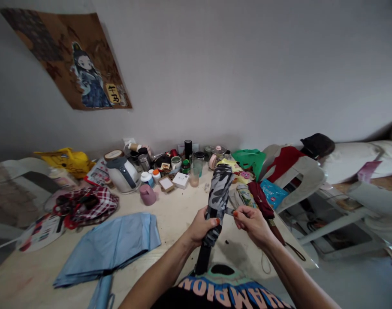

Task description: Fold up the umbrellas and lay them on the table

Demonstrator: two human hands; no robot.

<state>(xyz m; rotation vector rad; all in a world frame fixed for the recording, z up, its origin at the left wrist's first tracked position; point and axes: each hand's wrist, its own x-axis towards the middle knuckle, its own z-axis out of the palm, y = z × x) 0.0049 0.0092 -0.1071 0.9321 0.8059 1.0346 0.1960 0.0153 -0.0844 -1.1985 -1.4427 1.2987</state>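
Observation:
A folded grey camouflage umbrella (pixel 218 189) points away from me over the pale wooden table (pixel 170 214). My left hand (pixel 200 225) is wrapped round its lower part, just above the black handle (pixel 203 259). My right hand (pixel 252 221) pinches the umbrella's closing strap (pixel 230 211), pulled out to the right of the canopy. A light blue folded umbrella (pixel 112 246) lies flat on the table to my left, apart from both hands.
A dark red folded umbrella (pixel 262 201) lies to the right of my hands. A white kettle (pixel 122 174), a pink cup (pixel 147 195), jars and bottles crowd the table's far edge. A plaid cloth (pixel 86 204) lies left, a chair with clothes (pixel 292 174) stands right.

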